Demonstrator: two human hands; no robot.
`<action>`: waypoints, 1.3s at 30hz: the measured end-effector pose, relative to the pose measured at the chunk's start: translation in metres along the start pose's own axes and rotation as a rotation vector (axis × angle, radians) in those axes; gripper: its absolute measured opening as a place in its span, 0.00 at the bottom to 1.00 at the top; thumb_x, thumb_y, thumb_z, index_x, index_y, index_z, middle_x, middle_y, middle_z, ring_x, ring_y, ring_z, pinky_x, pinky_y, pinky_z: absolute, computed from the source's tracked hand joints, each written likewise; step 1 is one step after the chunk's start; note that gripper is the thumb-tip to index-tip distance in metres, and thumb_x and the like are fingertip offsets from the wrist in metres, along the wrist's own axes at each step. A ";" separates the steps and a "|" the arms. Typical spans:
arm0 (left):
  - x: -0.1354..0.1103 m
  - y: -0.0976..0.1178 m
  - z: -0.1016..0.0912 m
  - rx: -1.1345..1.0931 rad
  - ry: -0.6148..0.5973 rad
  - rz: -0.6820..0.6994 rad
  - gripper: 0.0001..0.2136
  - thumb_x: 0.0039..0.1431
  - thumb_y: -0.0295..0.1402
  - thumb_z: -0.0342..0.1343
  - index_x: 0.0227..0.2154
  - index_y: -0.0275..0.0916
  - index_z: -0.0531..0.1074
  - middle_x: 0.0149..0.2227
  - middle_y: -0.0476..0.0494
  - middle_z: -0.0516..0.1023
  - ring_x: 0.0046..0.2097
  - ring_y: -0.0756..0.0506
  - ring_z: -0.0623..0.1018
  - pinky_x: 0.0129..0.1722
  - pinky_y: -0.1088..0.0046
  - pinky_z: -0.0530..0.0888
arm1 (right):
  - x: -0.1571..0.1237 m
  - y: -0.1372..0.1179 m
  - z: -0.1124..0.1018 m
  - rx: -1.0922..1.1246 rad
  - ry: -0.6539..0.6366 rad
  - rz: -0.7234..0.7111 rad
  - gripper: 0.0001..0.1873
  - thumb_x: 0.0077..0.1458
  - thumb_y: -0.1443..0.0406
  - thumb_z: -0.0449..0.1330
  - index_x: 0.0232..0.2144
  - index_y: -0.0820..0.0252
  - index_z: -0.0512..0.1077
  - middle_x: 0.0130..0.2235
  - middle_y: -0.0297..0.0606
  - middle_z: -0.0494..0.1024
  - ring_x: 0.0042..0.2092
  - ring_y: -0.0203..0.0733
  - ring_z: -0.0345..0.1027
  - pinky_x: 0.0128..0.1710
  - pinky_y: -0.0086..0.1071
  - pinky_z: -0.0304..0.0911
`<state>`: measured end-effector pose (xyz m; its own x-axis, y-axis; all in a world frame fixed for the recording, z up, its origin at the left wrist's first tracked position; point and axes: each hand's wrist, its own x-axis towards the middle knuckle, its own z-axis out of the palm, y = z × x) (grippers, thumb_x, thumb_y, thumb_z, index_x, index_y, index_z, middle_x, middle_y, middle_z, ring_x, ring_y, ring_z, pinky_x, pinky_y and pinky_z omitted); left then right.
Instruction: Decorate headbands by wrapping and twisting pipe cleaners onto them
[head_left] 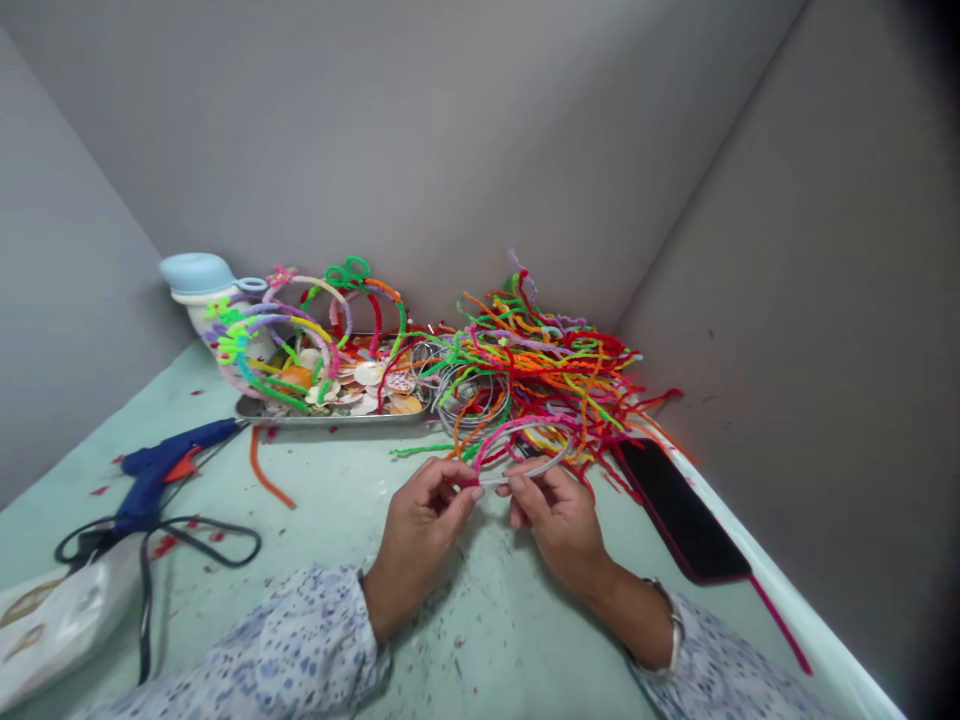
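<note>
Head view: left hand (420,520) and right hand (559,515) pinch a pink-wrapped hoop (517,428) mid-tabletop. Pipe cleaner pile (547,360) just behind, tray (330,418) far left, glue gun (161,465) at the left edge, phone (675,505) along the right edge.

The tray (330,417) is shiny metal. Right of it, the pipe cleaners (547,370) are fuzzy and the band (525,470) is smooth metal, partly wrapped in pink fuzz. The phone (679,510) is glossy. Left of the tray, the glue gun (161,465) is smooth plastic. The table (495,620) is matt and scuffed.

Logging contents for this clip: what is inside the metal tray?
The tray holds colourful wrapped hoops standing over pale shell-like pieces. Its floor and anything beneath them are covered.
</note>
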<state>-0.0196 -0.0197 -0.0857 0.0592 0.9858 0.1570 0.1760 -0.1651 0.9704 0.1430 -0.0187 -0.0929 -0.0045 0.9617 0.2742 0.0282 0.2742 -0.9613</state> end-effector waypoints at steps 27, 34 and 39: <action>0.001 0.003 -0.001 -0.012 0.033 0.016 0.05 0.54 0.33 0.59 0.31 0.37 0.77 0.29 0.48 0.72 0.26 0.51 0.69 0.25 0.77 0.65 | 0.000 0.001 -0.004 0.051 -0.059 -0.008 0.10 0.59 0.58 0.57 0.35 0.59 0.71 0.29 0.34 0.76 0.21 0.31 0.66 0.21 0.26 0.63; 0.001 -0.001 -0.001 -0.016 0.016 0.024 0.05 0.54 0.33 0.59 0.31 0.38 0.77 0.31 0.46 0.74 0.30 0.48 0.72 0.29 0.75 0.67 | 0.000 0.001 -0.004 0.037 -0.075 -0.023 0.11 0.59 0.58 0.57 0.34 0.59 0.71 0.29 0.35 0.76 0.21 0.32 0.65 0.20 0.27 0.63; 0.003 0.000 -0.002 0.003 0.001 0.037 0.04 0.55 0.32 0.58 0.31 0.38 0.76 0.32 0.45 0.75 0.34 0.47 0.73 0.33 0.73 0.68 | 0.000 0.000 -0.003 0.059 -0.083 -0.018 0.09 0.59 0.59 0.57 0.34 0.59 0.71 0.29 0.34 0.76 0.21 0.31 0.65 0.21 0.26 0.62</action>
<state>-0.0211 -0.0171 -0.0845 0.0651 0.9791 0.1927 0.1761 -0.2014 0.9635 0.1465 -0.0184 -0.0927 -0.0872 0.9528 0.2908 -0.0311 0.2892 -0.9568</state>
